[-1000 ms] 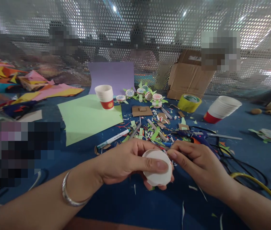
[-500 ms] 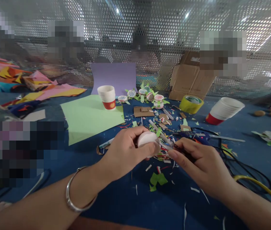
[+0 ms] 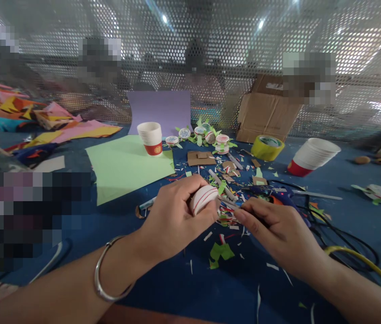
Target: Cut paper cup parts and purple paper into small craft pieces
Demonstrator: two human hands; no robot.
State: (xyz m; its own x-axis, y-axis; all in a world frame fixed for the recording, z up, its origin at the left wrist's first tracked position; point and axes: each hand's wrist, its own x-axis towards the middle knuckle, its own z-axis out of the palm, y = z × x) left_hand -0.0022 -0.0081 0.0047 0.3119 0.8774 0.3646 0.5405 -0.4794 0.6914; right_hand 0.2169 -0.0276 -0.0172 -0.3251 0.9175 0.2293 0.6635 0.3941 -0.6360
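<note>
Left hand (image 3: 177, 220) curls snugly round a red-lined white disc (image 3: 205, 196) toward the desk's (image 3: 224, 292) near edge, right hand (image 3: 274, 220) pinching seemingly a slim tool (image 3: 228, 203), apparently for close work calling next for steadiness.

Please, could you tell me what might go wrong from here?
The blue glue gun lies just beyond the right hand; its red light suggests it is on, so the knuckles might get burned. The yellow cable beside the right forearm could catch the sleeve or arm. The left hand might squeeze and dent the white round piece.
</note>
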